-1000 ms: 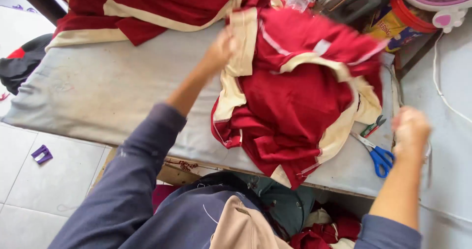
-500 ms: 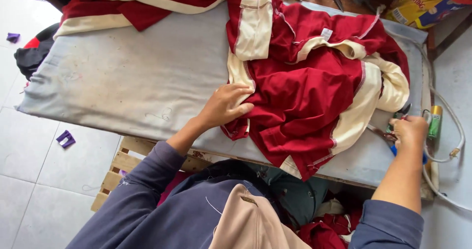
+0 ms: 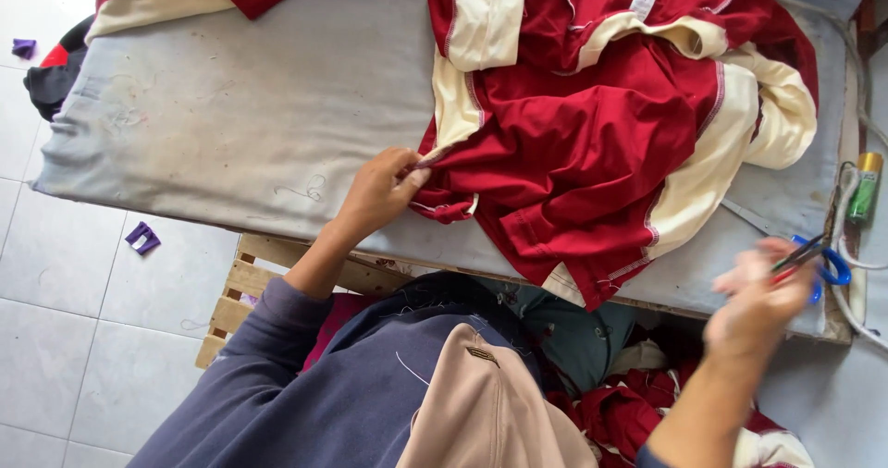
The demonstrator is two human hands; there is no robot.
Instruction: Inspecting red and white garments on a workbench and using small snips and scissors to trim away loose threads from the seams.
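left hand (image 3: pixel 377 190): grip pinched on hem of red-and-cream jersey (image 3: pixel 592 144) | jersey: crumpled on grey padded counter (image 3: pixel 240 107), no clear long axis | right hand (image 3: pixel 758 292): grip closed on blue-handled scissors (image 3: pixel 819 260), blurred, at counter's near edge | green tube (image 3: pixel 865 189) just beyond

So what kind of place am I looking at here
Most likely a small garment workshop. A red and cream garment lies on a padded grey work table, the left hand pinches its edge, the right hand holds blue-handled scissors, and more red cloth is piled below.

Smooth red-and-cream cloth garment (image 3: pixel 592 144) on a matt, stained grey fabric table cover (image 3: pixel 240 126).
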